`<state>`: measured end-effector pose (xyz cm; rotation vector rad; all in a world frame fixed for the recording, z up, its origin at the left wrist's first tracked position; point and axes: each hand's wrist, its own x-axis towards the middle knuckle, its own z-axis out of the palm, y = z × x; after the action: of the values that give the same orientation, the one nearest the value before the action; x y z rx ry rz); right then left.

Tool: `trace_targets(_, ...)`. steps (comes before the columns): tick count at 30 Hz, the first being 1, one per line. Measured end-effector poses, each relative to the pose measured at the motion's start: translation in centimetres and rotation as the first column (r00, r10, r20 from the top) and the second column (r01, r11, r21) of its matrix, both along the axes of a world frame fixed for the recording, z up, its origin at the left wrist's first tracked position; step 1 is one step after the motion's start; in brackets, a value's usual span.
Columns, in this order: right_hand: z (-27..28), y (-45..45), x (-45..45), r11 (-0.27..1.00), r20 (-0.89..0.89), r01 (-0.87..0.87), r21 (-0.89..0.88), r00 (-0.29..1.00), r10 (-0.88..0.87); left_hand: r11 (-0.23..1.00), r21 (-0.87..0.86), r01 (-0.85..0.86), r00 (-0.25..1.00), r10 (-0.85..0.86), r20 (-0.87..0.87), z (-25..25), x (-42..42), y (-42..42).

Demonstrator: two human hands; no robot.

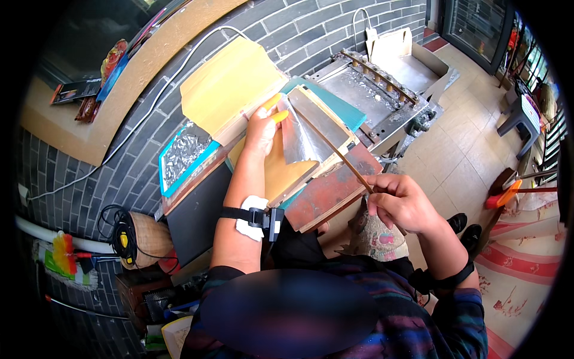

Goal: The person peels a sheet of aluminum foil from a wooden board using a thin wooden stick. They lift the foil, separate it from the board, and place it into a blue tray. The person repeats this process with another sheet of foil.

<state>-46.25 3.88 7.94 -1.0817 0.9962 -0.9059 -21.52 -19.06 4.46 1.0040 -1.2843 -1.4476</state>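
Note:
My left hand [264,130], with yellow finger covers on two fingertips, pinches the upper left edge of a thin silver foil sheet [298,134]. The foil's left part is lifted and creased; more silver foil [327,112] lies flat on a stack of pale sheets to its right. My right hand [392,202] grips the near end of a slim wooden stick [343,157], whose far part crosses over the foil. Brownish-yellow paper [287,172] lies under my left hand's side. Beneath is a worn reddish board [334,184].
A blue-edged tray [167,179] of foil scraps stands left, beside large yellow paper [228,85]. Teal sheets [345,107] lie behind the foil. A metal press-like frame [376,94] stands at the back right. A grey stool [522,116] is on the floor at right.

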Motion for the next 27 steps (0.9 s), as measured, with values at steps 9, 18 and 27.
trace_targets(9,0.0,-0.5,0.3,1.000,0.038,0.015,-0.016,0.999,-0.014,1.000,0.001,-0.010,1.000,0.009,0.030,0.0,-0.1,0.0)
trace_targets(18,-0.2,-0.9,0.0,1.000,0.058,0.018,-0.020,0.998,-0.016,1.000,0.006,-0.011,1.000,0.011,0.016,0.0,0.0,0.0)
trace_targets(27,0.1,-0.5,-0.8,0.915,-0.461,0.154,-0.372,0.825,-0.326,1.000,0.007,-0.020,0.999,0.020,0.028,0.1,-0.1,0.0)
